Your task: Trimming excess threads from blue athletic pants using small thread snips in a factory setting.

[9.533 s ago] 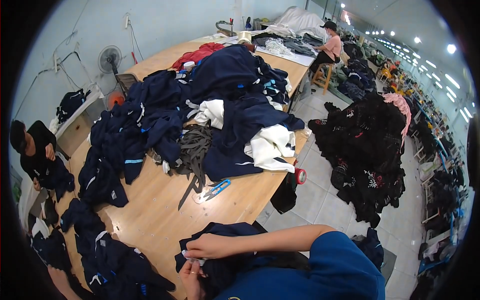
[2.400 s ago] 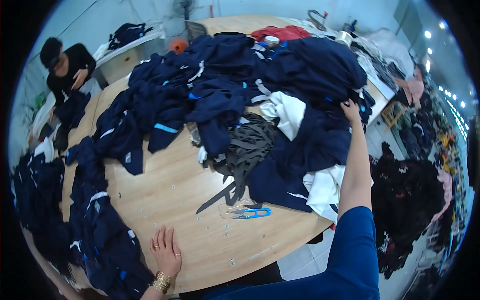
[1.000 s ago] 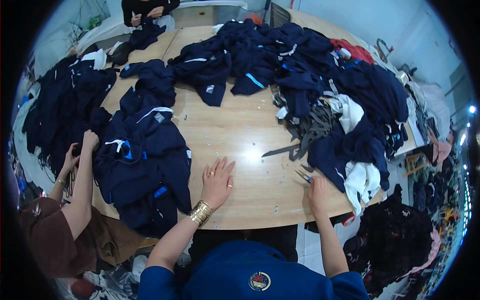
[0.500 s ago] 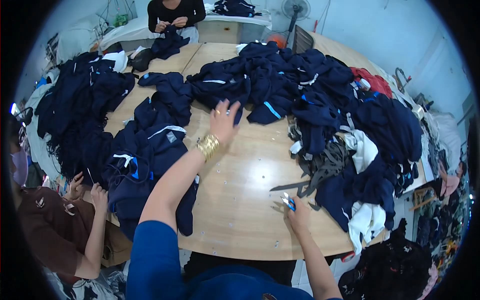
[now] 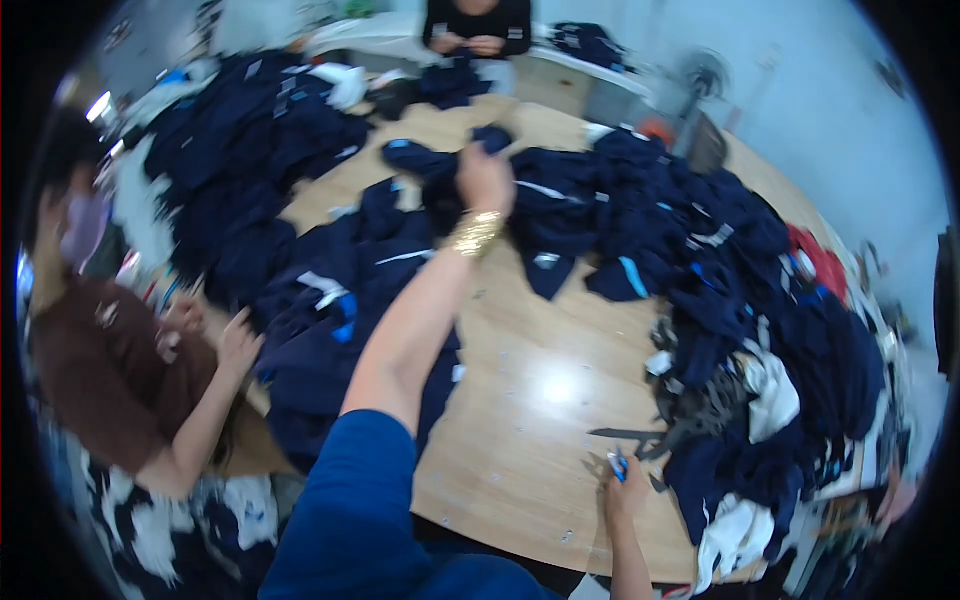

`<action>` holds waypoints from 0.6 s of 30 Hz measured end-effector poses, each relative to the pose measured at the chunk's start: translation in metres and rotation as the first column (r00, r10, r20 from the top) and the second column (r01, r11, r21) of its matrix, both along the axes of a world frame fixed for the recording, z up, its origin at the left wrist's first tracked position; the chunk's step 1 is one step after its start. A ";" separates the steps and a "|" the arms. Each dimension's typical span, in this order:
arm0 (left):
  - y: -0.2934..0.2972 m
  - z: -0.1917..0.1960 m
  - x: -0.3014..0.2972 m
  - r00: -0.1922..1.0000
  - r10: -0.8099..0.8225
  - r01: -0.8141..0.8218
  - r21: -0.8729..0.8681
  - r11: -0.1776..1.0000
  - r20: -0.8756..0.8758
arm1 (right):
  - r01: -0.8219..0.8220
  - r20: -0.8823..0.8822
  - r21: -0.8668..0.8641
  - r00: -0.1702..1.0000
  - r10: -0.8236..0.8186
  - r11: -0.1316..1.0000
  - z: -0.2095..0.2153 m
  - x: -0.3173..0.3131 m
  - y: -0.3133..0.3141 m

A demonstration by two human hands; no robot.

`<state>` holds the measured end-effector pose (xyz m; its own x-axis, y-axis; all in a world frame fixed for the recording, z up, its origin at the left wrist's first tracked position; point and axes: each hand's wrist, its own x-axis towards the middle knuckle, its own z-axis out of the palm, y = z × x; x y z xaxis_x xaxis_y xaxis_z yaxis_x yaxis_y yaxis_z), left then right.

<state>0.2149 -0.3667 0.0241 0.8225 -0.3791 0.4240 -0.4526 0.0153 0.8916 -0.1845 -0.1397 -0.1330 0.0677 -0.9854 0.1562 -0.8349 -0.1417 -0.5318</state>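
My left hand (image 5: pixel 486 182), with a gold bracelet (image 5: pixel 475 233) at the wrist, reaches across to the far side of the table. Its fingers are closed on a navy garment (image 5: pixel 432 166), part of which bunches up above the fist. Beside it lies another navy garment (image 5: pixel 560 200) with a white strip. Low on the right, my right hand (image 5: pixel 625 492) is closed around small blue-handled thread snips (image 5: pixel 617 464), their points facing away from me. A dark strap (image 5: pixel 625 434) lies just beyond the snips. Motion blurs the picture somewhat.
Navy garments heap along the far and right table (image 5: pixel 520 440) edges, with grey straps (image 5: pixel 710 405) and white cloth (image 5: pixel 772 400). More navy clothing (image 5: pixel 340 350) lies under my left arm. A co-worker in brown (image 5: pixel 110 370) works close on my left; another person (image 5: pixel 478 30) sits beyond the table.
My left hand has moved farther away and closed on the navy garment; before, it hovered with spread fingers. The whole view has shifted. My right hand still holds the snips.
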 end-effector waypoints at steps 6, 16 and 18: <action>0.111 0.168 -0.056 0.777 -0.476 0.622 -0.384 0.682 0.413 | -0.007 0.234 -0.064 0.972 0.022 0.998 -0.013 -0.023 -0.002; 0.223 0.036 -0.056 0.502 -0.857 0.854 -0.088 0.512 -0.112 | -0.206 0.982 0.104 0.175 -0.068 0.973 0.021 -0.084 0.015; 0.235 -0.059 -0.072 0.471 -0.847 0.882 0.154 0.445 -0.247 | -0.299 0.880 0.108 0.473 0.048 0.948 -0.029 -0.107 0.019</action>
